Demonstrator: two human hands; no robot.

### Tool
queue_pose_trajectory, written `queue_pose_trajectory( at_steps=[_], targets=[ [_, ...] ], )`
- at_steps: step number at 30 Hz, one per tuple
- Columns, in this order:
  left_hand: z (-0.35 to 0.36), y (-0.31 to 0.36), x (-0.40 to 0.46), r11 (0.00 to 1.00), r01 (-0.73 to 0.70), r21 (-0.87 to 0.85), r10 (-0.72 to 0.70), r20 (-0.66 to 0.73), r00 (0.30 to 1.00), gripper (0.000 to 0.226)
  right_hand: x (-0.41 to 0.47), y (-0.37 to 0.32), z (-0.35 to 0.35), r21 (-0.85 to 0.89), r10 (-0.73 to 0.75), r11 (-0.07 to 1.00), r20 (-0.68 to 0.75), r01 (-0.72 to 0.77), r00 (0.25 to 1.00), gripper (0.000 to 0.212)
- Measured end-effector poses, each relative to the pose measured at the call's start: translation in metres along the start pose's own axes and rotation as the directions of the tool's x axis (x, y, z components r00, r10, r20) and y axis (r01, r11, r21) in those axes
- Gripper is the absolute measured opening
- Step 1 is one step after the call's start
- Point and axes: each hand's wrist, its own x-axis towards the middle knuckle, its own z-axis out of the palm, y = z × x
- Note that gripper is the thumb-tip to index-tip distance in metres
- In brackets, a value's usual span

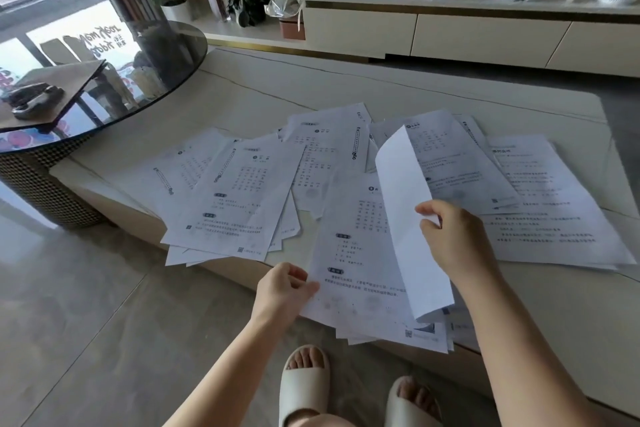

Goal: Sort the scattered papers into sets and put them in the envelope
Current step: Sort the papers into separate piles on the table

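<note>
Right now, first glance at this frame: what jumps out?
The spread of printed papers fanned across the pale low table, several hanging over its near edge. Next, the two hands at the front: the right hand lifts a blank-backed sheet upright, while the left hand pinches the edge of the printed page under it. At far left, a round glass table reflects the window.

soft window daylight, wide-angle edge distortion
</note>
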Motion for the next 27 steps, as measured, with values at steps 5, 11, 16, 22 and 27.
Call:
queue_pose_trajectory(
  at_steps=[5,11,16,22,27],
  targets=[
    [0.003,-0.003,0.002,0.999,0.004,0.046,-0.005,0.011,1.0,0.017,0.002,-0.003,0.001,0.016,-0.003,1.0,-0.084,0.004,0.996,0.024],
    [0.0,0.017,-0.007,0.993,-0.117,-0.029,0.115,-0.06,0.992,0.005,-0.003,-0.011,0.015,-0.097,-0.042,0.994,0.06,0.048,0.997,0.033],
    [0.025,0.049,-0.027,0.941,-0.232,-0.247,0.298,0.277,0.914,0.024,-0.005,-0.02,0.019,0.11,0.027,0.993,0.206,-0.051,0.978,0.033],
    [0.037,0.051,-0.018,0.737,0.239,-0.632,0.011,0.365,0.931,0.028,-0.02,-0.039,0.042,0.027,-0.109,0.994,0.457,0.109,0.883,0.043],
    [0.028,0.047,-0.008,0.548,0.407,-0.731,-0.159,0.386,0.909,0.02,-0.018,-0.046,0.046,0.078,-0.096,0.995,0.569,0.063,0.817,0.046]
  ],
)
